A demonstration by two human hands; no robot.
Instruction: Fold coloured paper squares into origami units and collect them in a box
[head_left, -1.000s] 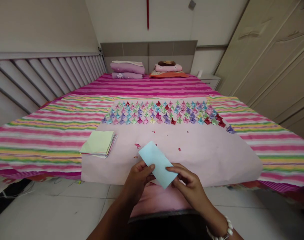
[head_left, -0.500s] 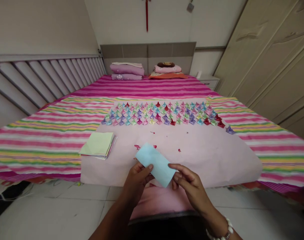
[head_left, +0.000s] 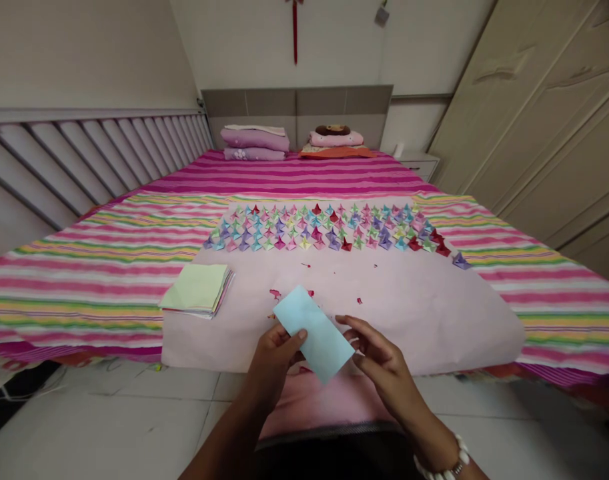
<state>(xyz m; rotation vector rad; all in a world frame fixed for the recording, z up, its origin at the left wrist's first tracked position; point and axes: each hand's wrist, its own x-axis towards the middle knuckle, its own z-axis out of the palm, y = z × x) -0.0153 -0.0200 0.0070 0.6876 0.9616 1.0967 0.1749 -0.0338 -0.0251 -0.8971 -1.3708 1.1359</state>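
Clock centred on the blue paper (head_left: 321, 337), held over the near edge of a pale pink sheet (head_left: 434, 313) on the bed (head_left: 94, 280). Left hand (head_left: 277, 350), 8 o'clock: thumb and fingers gripping the paper. Right hand (head_left: 384, 359), 4 o'clock: fingers parted by its corner; can't tell whether touching. Red scraps (head_left: 275, 293), 11 to 2. Paper stack (head_left: 197, 287), 10 o'clock. Beyond, 11 to 2: rows of folded papers (head_left: 317, 235). Farthest, 12: folded bedding (head_left: 254, 139), headboard (head_left: 269, 103).
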